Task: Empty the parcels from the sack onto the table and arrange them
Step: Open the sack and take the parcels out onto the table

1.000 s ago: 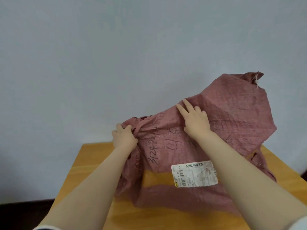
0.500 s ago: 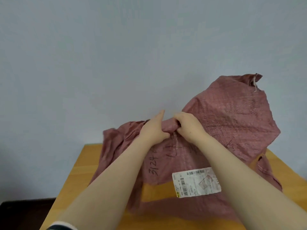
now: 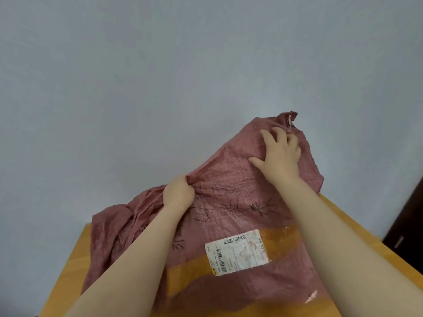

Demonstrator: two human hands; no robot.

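Left hand closed in a fist, gripping a bunched fold of the sack at its left shoulder. Right hand spread, fingers curled into the cloth near the sack's tied top corner; firm grip or only pressing, cannot tell. Sack: dull red woven cloth, black scribbled writing, white shipping label over a band of orange tape. It stands heaped on the wooden desk against a pale wall. Parcels not visible.
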